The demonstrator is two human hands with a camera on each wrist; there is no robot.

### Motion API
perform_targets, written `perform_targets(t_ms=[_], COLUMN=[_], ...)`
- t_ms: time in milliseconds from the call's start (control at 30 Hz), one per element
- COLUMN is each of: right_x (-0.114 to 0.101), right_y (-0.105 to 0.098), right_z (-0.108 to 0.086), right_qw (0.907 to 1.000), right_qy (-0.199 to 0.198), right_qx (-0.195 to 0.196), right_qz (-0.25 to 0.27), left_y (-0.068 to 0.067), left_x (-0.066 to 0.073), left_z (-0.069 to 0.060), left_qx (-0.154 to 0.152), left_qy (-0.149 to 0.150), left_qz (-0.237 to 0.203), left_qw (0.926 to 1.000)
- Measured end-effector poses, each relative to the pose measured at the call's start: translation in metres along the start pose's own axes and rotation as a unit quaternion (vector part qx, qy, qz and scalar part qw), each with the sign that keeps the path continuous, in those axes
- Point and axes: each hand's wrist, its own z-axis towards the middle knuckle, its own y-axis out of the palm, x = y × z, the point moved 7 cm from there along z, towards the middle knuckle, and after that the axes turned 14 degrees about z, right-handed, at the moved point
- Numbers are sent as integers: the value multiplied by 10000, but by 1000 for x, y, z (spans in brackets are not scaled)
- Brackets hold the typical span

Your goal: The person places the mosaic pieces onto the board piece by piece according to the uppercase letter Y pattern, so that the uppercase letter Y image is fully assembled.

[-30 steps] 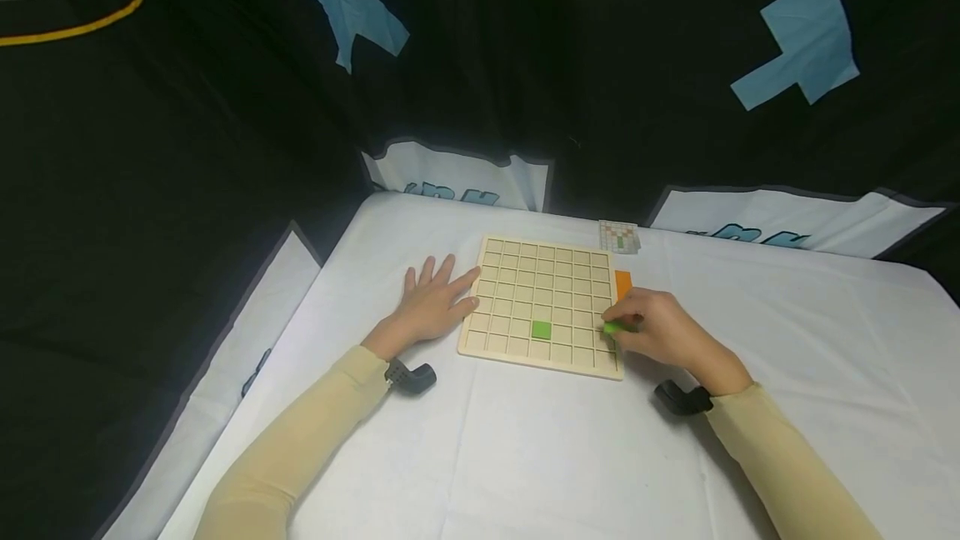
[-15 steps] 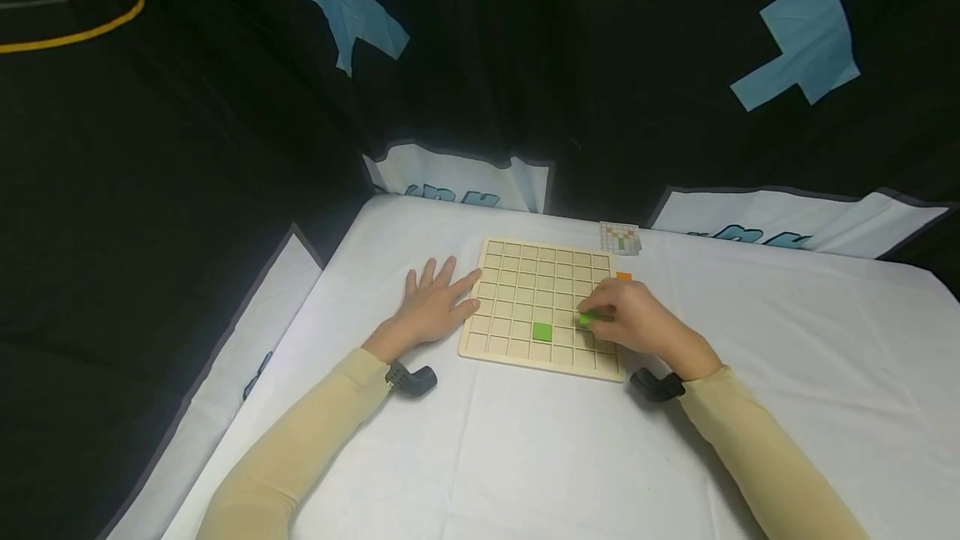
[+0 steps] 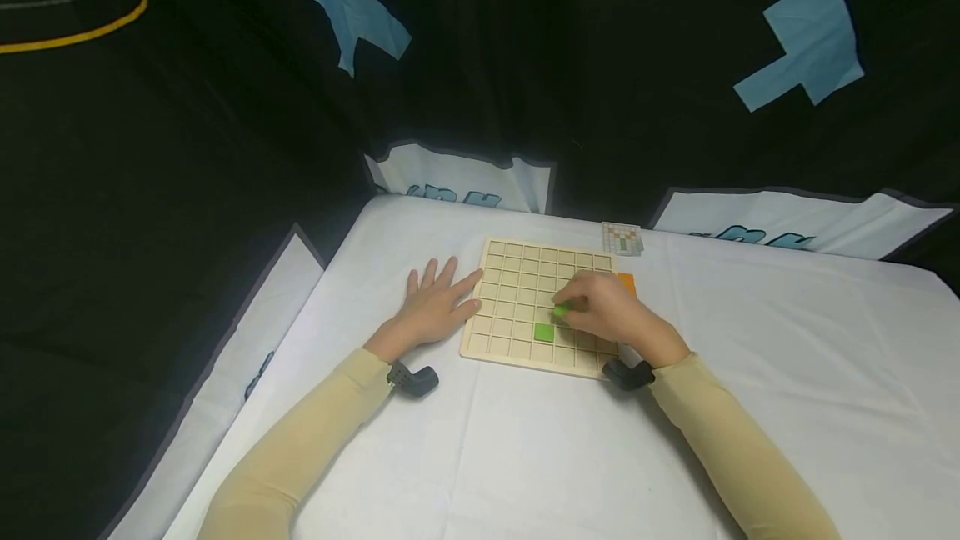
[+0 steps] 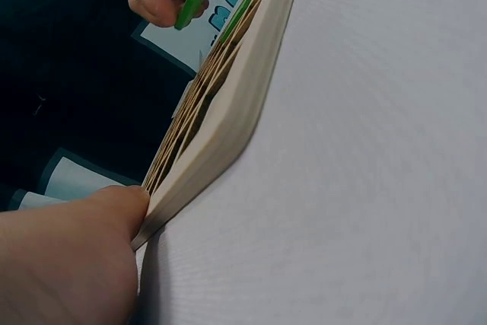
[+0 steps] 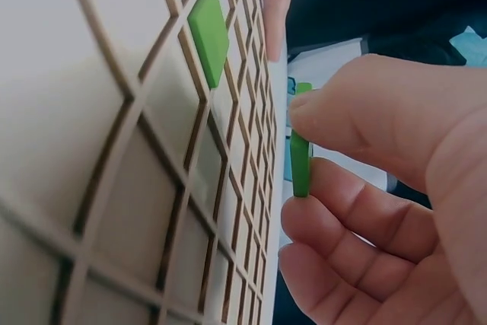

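Observation:
A pale wooden grid board (image 3: 510,298) lies on the white cloth, its shallow square cells divided by thin ridges. One green square tile (image 3: 544,332) sits in a cell toward the near side. Above the board my right hand (image 3: 611,311) pinches a second green tile (image 5: 301,161) between thumb and fingers, held clear of the surface in the right wrist view. At the board's left edge my left hand (image 3: 433,308) lies with its fingers spread, thumb and forefinger touching the rim. In the left wrist view, the left thumb (image 4: 114,211) meets the board's side.
An orange piece (image 3: 627,282) lies just beyond the board's right edge, partly hidden by my right hand. Behind the board is a small card (image 3: 622,238) printed with a coloured grid. Black curtain (image 3: 480,90) hangs along the table's far and left sides.
My right hand has carried the pinched green tile leftward from the board's right edge to over the cells just behind the seated tile. My left hand has stayed in place.

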Motion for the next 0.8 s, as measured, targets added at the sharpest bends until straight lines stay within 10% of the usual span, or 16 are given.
perform_targets(t_ms=[800], right_x=[4], right_y=[23], right_z=[16], right_qw=[9979], right_qy=[382], right_qx=[-277], right_qz=[445], left_y=[0], left_x=[0], left_z=[0], left_qx=[20], left_qy=[29], left_qz=[-28], left_qw=[10000])
